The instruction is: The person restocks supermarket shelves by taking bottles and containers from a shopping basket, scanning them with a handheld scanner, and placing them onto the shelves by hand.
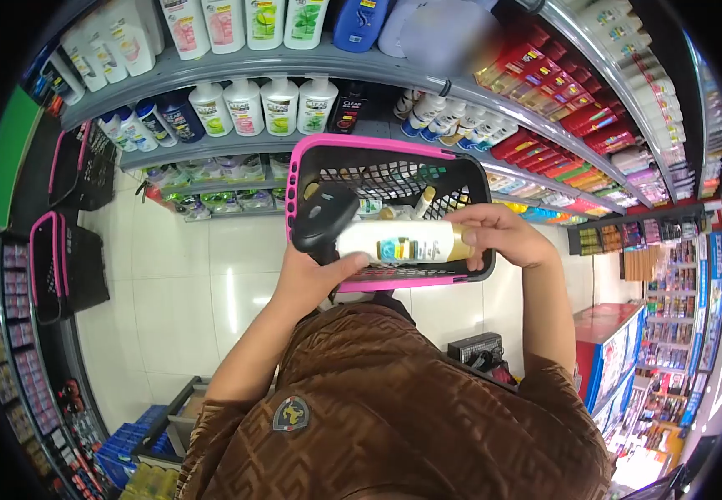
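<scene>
A white shampoo-type bottle with a gold cap (411, 242) lies sideways over the basket, its label facing up. My right hand (512, 238) grips it at the gold cap end. My left hand (309, 279) is wrapped round a black handheld device that looks like a barcode scanner (325, 218). The left thumb reaches the bottle's base end, and the scanner's head overlaps that end. Beneath both hands is a black shopping basket with a pink rim (377, 143). Inside it lie several items, among them a bottle with a yellowish cap (426, 200); the bottle above partly hides them.
Shelves (248, 65) with pump bottles (279, 108) stand right behind the basket, curving to red packs (536, 75) on the right. Two more pink-rimmed baskets (67, 267) are at the left. A red and blue cabinet (607, 346) stands at the right. Blue crates (132, 442) sit at the lower left.
</scene>
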Demonstrator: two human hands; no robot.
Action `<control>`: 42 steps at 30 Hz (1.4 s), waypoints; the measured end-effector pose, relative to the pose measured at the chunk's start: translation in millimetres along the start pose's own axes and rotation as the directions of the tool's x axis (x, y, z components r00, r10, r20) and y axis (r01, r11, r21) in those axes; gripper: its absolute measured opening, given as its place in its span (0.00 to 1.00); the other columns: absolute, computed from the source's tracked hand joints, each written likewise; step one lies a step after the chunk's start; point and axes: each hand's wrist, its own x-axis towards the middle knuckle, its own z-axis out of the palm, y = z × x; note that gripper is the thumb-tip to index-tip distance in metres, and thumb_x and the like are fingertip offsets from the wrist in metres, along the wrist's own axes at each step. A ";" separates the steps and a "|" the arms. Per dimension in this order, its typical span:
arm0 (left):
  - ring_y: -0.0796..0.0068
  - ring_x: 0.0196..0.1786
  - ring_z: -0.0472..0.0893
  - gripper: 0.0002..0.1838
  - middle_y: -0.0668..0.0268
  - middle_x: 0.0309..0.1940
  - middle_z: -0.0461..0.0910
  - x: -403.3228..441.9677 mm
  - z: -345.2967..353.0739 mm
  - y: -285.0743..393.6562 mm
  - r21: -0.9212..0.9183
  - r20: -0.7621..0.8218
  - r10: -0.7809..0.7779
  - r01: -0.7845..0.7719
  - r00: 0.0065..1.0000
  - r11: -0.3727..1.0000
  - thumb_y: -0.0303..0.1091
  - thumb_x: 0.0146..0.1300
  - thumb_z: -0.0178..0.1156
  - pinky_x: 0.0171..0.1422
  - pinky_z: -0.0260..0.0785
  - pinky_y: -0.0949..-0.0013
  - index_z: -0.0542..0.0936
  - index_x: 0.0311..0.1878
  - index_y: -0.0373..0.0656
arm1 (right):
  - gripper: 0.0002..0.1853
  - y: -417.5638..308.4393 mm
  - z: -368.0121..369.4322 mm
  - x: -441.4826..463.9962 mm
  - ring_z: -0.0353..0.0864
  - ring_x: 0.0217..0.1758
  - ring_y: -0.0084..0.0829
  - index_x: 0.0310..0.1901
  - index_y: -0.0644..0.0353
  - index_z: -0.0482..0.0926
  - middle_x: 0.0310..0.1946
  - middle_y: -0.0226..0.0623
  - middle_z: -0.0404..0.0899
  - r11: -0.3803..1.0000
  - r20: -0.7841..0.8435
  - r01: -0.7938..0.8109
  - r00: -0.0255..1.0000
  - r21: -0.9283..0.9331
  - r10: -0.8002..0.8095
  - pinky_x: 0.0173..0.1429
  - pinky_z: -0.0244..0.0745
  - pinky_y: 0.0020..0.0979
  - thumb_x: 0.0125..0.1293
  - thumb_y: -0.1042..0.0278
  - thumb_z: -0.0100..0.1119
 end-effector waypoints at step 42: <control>0.80 0.47 0.81 0.13 0.66 0.45 0.86 27.1 213.5 53.5 0.274 0.110 -0.196 0.160 0.974 0.948 0.24 0.68 0.66 0.55 0.74 0.70 0.83 0.54 0.36 | 0.42 117.2 -58.2 0.7 0.79 0.62 0.45 0.75 0.66 0.54 0.69 0.61 0.65 0.350 -0.386 0.687 0.676 0.637 -0.628 0.59 0.81 0.42 0.75 0.36 0.38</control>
